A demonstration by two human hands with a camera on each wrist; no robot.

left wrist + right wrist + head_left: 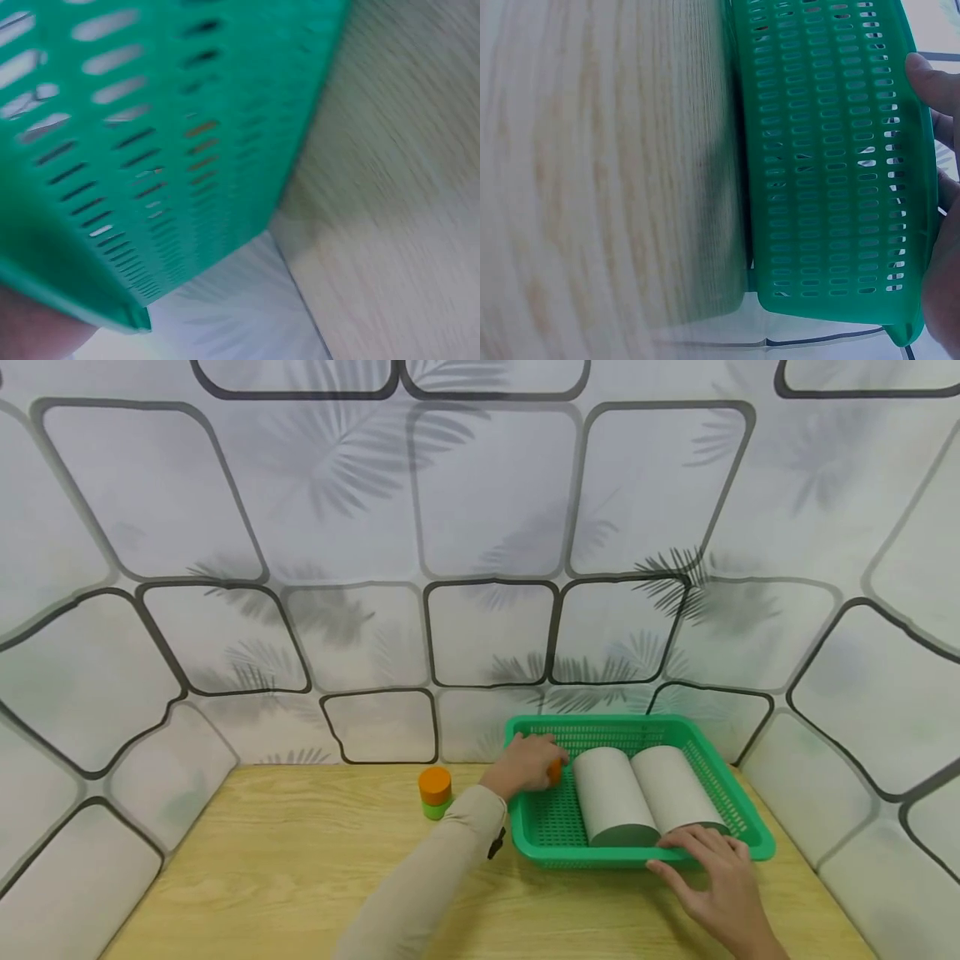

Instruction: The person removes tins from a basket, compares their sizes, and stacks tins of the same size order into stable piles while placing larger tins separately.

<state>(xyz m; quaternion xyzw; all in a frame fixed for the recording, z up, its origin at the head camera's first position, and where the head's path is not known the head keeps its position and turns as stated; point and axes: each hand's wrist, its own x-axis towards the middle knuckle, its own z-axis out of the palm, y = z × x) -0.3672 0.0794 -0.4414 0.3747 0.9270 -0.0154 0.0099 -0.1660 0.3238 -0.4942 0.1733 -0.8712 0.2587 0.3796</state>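
A green plastic basket (600, 857) with slotted walls stands on the wooden table. Inside it, my left hand (527, 763) reaches over the left rim, its fingers bent round a small orange object (555, 772) that the hand mostly hides. My right hand (716, 877) grips the front rim near the right corner, thumb outside and fingers over the edge. In the right wrist view its thumb (932, 82) lies at the basket's rim. Two white cylinders, a left one (611, 793) and a right one (675, 785), lie side by side in the basket.
Left of the basket, an orange round piece (435, 783) sits on top of a green one (436, 811). Patterned white cloth (495, 635) rises behind the wooden table (277, 860) and along both sides. The basket's back rim stands close to that cloth.
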